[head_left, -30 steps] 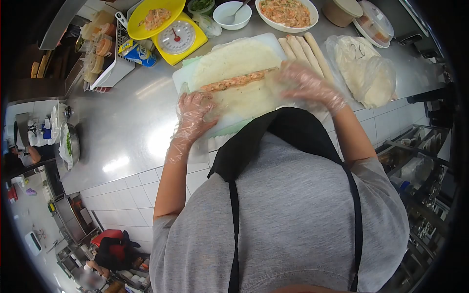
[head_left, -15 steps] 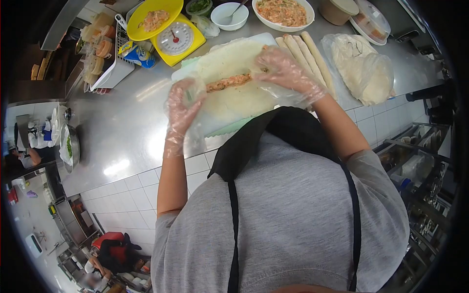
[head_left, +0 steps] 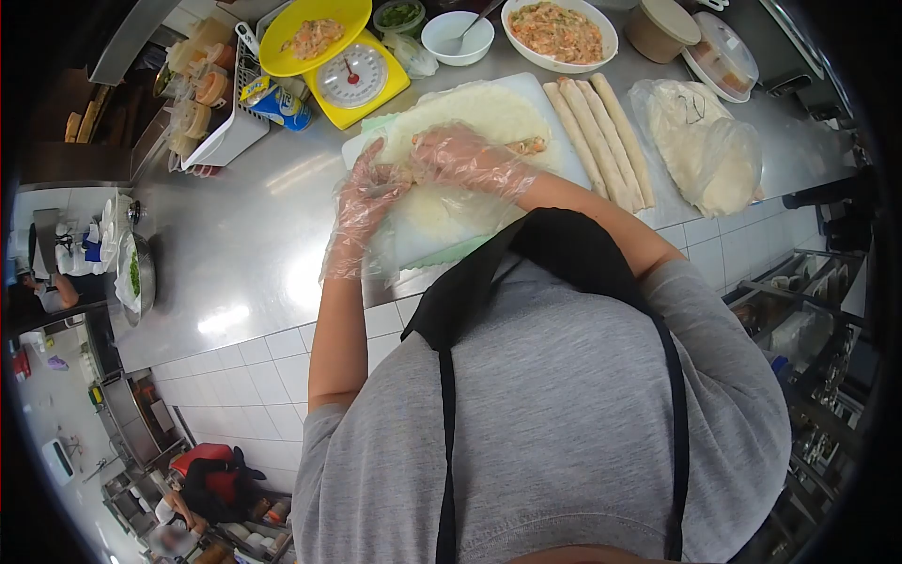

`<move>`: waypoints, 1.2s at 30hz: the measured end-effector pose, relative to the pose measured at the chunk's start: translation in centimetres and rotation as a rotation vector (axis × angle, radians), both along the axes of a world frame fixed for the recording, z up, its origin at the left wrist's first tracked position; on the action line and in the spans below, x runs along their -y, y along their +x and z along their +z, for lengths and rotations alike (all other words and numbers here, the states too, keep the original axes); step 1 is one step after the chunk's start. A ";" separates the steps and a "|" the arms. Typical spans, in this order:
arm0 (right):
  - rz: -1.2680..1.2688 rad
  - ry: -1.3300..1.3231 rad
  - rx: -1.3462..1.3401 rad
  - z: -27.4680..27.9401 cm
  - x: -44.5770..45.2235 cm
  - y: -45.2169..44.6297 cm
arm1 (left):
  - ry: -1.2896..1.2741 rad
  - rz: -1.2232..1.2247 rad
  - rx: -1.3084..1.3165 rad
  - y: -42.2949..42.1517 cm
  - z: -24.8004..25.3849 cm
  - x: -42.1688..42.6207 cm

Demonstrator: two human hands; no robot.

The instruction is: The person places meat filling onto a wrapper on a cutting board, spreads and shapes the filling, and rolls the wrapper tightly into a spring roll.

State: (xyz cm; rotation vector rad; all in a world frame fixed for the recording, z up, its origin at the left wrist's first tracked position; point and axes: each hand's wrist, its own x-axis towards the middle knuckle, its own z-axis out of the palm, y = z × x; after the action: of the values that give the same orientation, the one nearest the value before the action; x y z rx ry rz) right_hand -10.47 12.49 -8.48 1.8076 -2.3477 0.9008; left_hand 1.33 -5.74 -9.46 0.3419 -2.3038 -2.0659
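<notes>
A flat sheet of pale wrapper (head_left: 503, 101) lies on a white cutting board (head_left: 537, 91), with a strip of orange-pink minced filling (head_left: 531, 146) across it. My right hand (head_left: 465, 158), in a clear plastic glove, is curled over the left part of this strip and hides most of it. Close by, my left hand (head_left: 373, 193), also gloved, is at the strip's left end with thumb and fingers apart. Several long rolled wrappers (head_left: 601, 132) lie side by side to the right of the board.
Filling also sits on the yellow kitchen scale (head_left: 362, 80) and in a white bowl (head_left: 601, 52). A smaller bowl (head_left: 451, 47) holds a spoon. Bagged wrapper sheets (head_left: 695, 150) lie at right. A blue-yellow can (head_left: 277, 103) rests beside a white basket (head_left: 221, 150).
My right hand has moved left along the filling strip, from its right end to near my left hand. The right end of the filling is now uncovered. The left hand has shifted slightly.
</notes>
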 end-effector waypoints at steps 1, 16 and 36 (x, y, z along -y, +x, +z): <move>0.014 0.047 0.033 0.0 -0.4 -0.3 | 0.003 0.001 0.001 0.0 -0.1 0.0; -0.204 0.386 0.359 5.6 -9.7 -1.1 | -0.558 0.060 -0.309 1.7 3.6 -1.8; 0.066 0.242 0.025 1.5 -13.0 0.8 | -1.210 -0.284 -0.274 0.7 2.5 -3.7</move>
State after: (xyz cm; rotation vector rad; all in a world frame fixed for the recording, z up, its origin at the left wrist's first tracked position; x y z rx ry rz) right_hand -9.66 25.48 -6.99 1.9793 -2.5220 0.6732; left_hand 2.06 -2.08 -6.99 -0.3077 -2.9392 -0.3927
